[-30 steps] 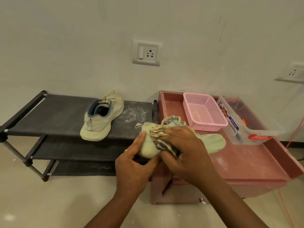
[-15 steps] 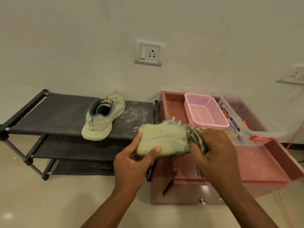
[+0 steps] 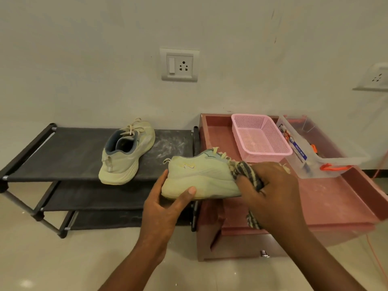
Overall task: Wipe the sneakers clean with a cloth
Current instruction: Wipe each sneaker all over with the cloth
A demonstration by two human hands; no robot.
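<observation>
A pale green sneaker [image 3: 199, 177] is held in the air on its side, heel to the left, over the gap between rack and pink table. My left hand [image 3: 165, 204] grips its heel end, thumb across the sole edge. My right hand [image 3: 270, 192] holds a dark striped cloth [image 3: 245, 173] bunched against the sneaker's front part, hiding the toe; a tail of the cloth hangs below the hand. The second pale green sneaker [image 3: 126, 156] stands on the top shelf of the black shoe rack [image 3: 69, 154], heel toward me.
A low pink table [image 3: 327, 198] stands to the right, with a pink mesh basket [image 3: 260, 137] and a clear plastic box [image 3: 319, 152] with orange latches at its back. White dust marks the rack top and the table. Wall sockets sit above.
The sneaker turned from top-up to lying on its side. My right hand slid with the cloth from the heel and lace area rightward to the toe end.
</observation>
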